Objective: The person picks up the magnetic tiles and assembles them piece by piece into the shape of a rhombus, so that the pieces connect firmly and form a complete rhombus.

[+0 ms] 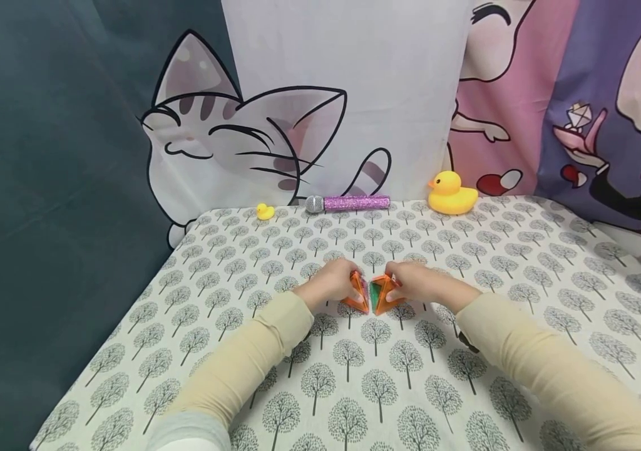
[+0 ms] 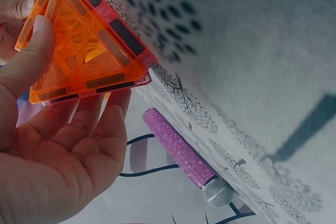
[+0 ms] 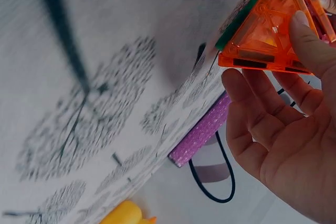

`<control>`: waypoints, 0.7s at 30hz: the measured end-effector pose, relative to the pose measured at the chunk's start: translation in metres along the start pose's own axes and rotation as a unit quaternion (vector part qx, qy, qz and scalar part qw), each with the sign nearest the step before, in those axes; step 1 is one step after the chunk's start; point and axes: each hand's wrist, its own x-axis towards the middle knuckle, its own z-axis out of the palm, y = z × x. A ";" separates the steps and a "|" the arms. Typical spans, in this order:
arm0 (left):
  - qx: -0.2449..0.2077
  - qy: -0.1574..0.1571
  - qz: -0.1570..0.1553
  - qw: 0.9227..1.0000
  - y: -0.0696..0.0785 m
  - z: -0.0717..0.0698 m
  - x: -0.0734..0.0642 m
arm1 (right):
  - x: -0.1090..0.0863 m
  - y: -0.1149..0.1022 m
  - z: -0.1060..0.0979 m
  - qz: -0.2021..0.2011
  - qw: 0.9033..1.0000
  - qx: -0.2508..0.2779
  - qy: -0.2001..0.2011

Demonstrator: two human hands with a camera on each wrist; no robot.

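Note:
Two small groups of translucent magnetic tiles stand side by side on the cloth, a narrow gap between them in the head view. My left hand (image 1: 336, 282) pinches the left group, an orange triangular tile (image 2: 86, 40) joined to pink-red ones, thumb on its face and fingers behind. My right hand (image 1: 410, 282) likewise grips the right group, whose orange triangular tile (image 3: 268, 32) meets a green tile (image 3: 242, 17) along the cloth side. Fingers partly cover both groups, so their full shapes are hidden.
A tree-patterned cloth (image 1: 348, 376) covers the table. Along the back edge lie a small yellow duck (image 1: 265, 212), a purple glitter microphone (image 1: 357, 203) and a larger yellow duck (image 1: 452, 193). Behind them hangs a cartoon backdrop (image 1: 298, 50).

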 end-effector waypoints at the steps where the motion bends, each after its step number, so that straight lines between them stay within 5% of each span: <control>1: 0.002 0.001 0.004 1.000 0.000 0.000 0.000 | 0.001 -0.002 0.001 -0.003 1.000 -0.001 0.002; 11: 0.008 0.008 0.011 1.000 0.002 0.002 -0.002 | 0.005 -0.008 0.007 -0.023 1.000 -0.008 0.018; 21: 0.004 0.006 0.006 1.000 0.001 0.002 0.000 | 0.000 -0.001 0.004 0.012 1.000 0.023 0.001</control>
